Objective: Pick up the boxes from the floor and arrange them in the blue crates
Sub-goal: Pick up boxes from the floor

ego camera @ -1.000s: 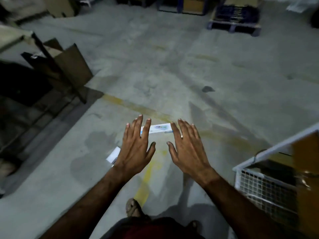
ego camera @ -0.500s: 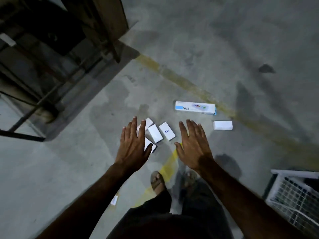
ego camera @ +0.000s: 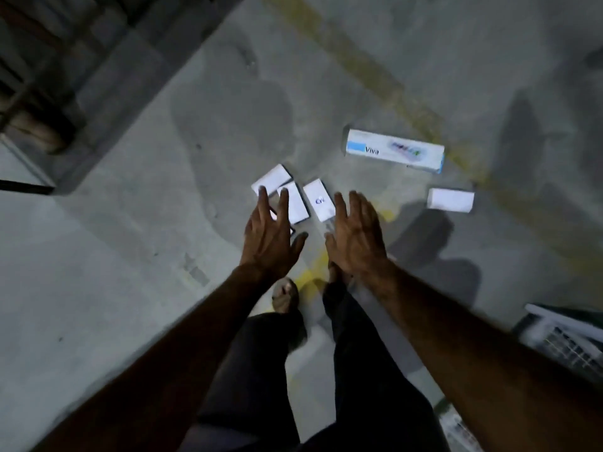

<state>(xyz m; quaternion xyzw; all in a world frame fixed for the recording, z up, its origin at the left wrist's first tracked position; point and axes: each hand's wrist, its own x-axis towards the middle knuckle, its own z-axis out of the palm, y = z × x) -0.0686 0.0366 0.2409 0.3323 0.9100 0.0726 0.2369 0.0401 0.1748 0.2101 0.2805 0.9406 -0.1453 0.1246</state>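
Note:
Several small white boxes lie on the concrete floor just ahead of my feet: one (ego camera: 272, 179) at the far left, one (ego camera: 297, 202) beside it, and one with blue lettering (ego camera: 319, 200). A long white "Viva" box (ego camera: 394, 151) lies farther off, and a plain white box (ego camera: 450, 199) sits to the right. My left hand (ego camera: 270, 236) hovers with fingers spread over the left boxes and partly hides another. My right hand (ego camera: 355, 236) hovers spread next to the lettered box. Neither hand holds anything.
A white wire-mesh crate (ego camera: 567, 340) stands at the right edge. A dark metal rack frame (ego camera: 39, 93) fills the upper left. A faded yellow line (ego camera: 411, 106) crosses the floor diagonally. My legs and feet (ego camera: 287, 296) stand below the hands.
The view has tilted further down and closer to the floor. Both hands have reached lower toward the cluster of small boxes, staying spread and empty.

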